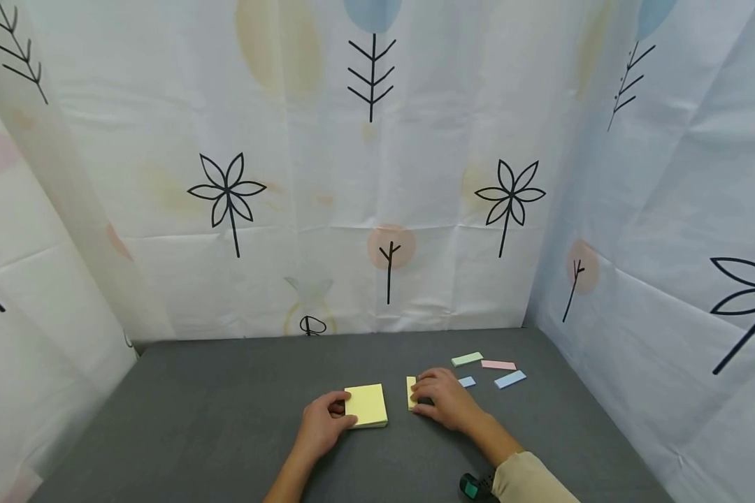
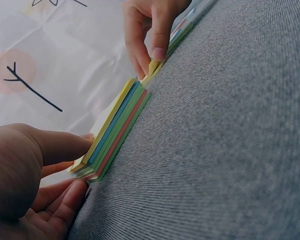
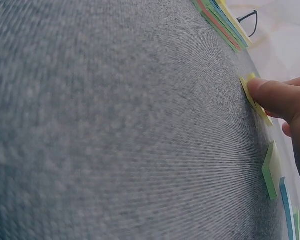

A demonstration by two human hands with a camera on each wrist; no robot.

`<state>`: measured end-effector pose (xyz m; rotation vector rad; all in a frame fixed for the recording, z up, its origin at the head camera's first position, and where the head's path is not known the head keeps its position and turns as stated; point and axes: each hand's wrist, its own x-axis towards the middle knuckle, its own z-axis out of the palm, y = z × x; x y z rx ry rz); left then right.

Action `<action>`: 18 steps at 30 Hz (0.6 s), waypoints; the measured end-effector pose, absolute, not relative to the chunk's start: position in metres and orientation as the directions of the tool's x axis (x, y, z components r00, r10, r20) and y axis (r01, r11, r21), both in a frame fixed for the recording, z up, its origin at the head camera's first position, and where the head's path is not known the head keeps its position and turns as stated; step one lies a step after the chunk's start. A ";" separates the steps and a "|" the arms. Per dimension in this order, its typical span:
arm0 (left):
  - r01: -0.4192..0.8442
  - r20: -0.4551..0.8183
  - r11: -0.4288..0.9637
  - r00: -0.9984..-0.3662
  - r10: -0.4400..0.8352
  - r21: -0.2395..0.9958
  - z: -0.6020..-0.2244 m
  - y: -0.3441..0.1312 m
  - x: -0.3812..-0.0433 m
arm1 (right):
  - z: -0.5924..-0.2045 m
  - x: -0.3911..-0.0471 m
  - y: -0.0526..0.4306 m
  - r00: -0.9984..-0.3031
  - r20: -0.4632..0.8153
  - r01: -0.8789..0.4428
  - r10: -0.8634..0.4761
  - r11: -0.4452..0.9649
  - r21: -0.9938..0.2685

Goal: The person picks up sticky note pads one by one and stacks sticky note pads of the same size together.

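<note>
A square stack of sticky notes (image 1: 365, 404) lies on the grey table, yellow on top, with blue, green and pink layers along its side (image 2: 117, 132). My left hand (image 1: 323, 421) grips it by its left edge, thumb at the near corner. Just right of the stack is a narrow yellow sticky-note pad (image 1: 411, 393). My right hand (image 1: 443, 399) pinches this pad between thumb and fingers and covers its right part. In the right wrist view the thumb (image 3: 272, 95) presses on the yellow strip, whose upper layer stands slightly apart from the lower one.
Behind and right of my right hand lie narrow pads: a green one (image 1: 467, 359), a pink one (image 1: 498, 365), a blue one (image 1: 510, 379) and another blue one (image 1: 468, 382) partly hidden by the hand. A dark device (image 1: 472, 485) shows by the right sleeve. Patterned cloth (image 1: 327, 175) encloses the table.
</note>
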<state>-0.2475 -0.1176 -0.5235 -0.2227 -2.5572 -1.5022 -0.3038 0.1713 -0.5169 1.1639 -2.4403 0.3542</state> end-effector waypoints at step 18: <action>0.211 0.210 0.469 -0.976 0.055 0.858 -0.521 -0.119 -0.246 | -0.516 -0.301 0.173 -0.616 0.431 -0.748 -0.659 0.661 -0.061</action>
